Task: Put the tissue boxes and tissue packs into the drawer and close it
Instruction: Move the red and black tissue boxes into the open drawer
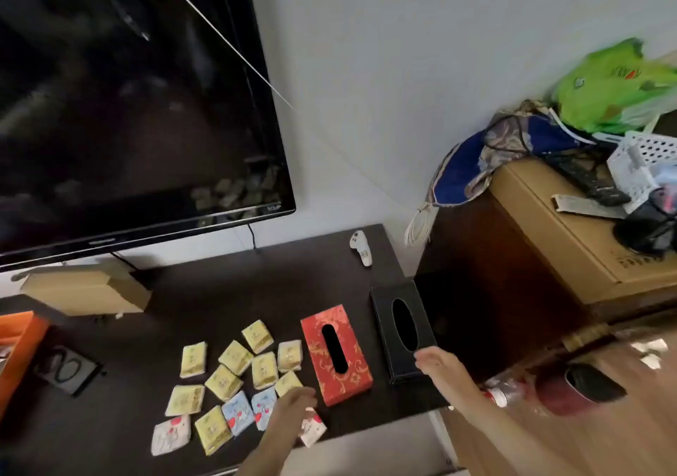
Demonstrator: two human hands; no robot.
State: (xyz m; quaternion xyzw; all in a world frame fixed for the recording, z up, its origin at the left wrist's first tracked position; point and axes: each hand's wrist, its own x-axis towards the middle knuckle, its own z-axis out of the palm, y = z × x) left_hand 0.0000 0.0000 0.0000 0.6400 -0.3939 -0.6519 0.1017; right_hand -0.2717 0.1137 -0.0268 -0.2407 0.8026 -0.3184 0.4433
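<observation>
Black tissue box (403, 330) touched by right hand (441, 369), fingers loose.

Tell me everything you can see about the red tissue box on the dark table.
The red tissue box is a long rectangular box, red with a gold swirling pattern, its surface looking like printed cloth or card. A dark oval slot runs along its top; no tissue shows in it. It lies flat on the dark table, angled, between the scattered tissue packs and the black tissue box, apart from both. The left hand hovers by its near corner; whether they touch is unclear.
</observation>
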